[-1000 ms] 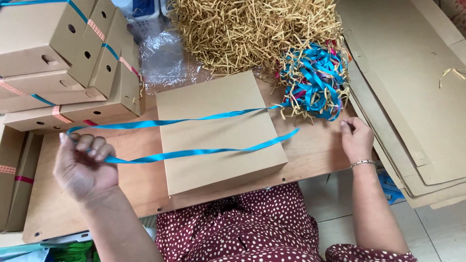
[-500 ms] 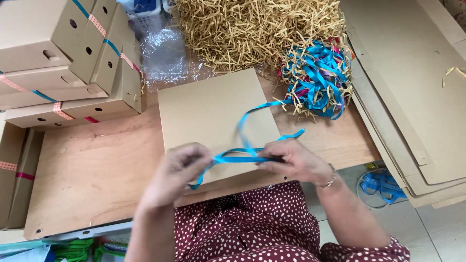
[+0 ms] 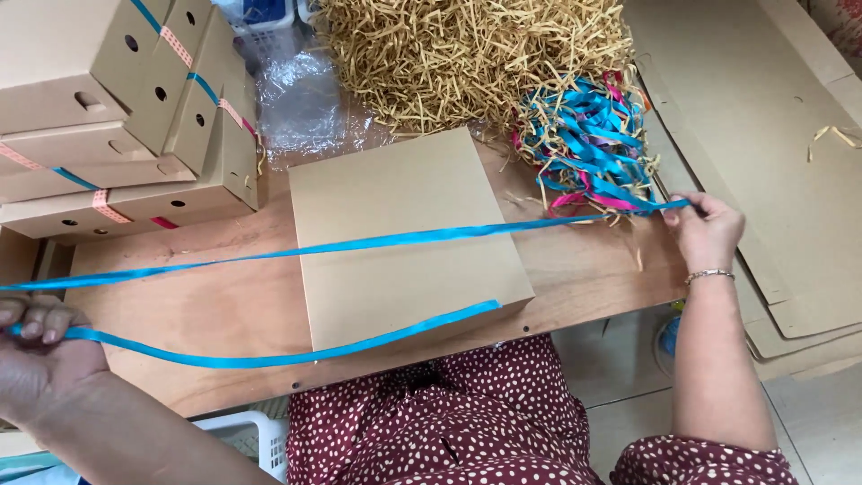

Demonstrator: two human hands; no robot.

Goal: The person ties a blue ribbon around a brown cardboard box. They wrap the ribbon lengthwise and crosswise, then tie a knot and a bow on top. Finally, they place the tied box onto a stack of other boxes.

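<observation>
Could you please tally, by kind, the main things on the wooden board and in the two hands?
Flat brown box: 1
Stretched blue ribbon: 1
Ribbon bundle: 1
Stacked punched cardboard boxes, those distinguishable: 4
Hands, left hand and right hand: 2
Total: 9

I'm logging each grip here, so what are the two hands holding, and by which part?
Both hold one blue ribbon stretched over the flat cardboard box. The right hand pinches one end; the left hand grips the bend where it doubles back.
</observation>
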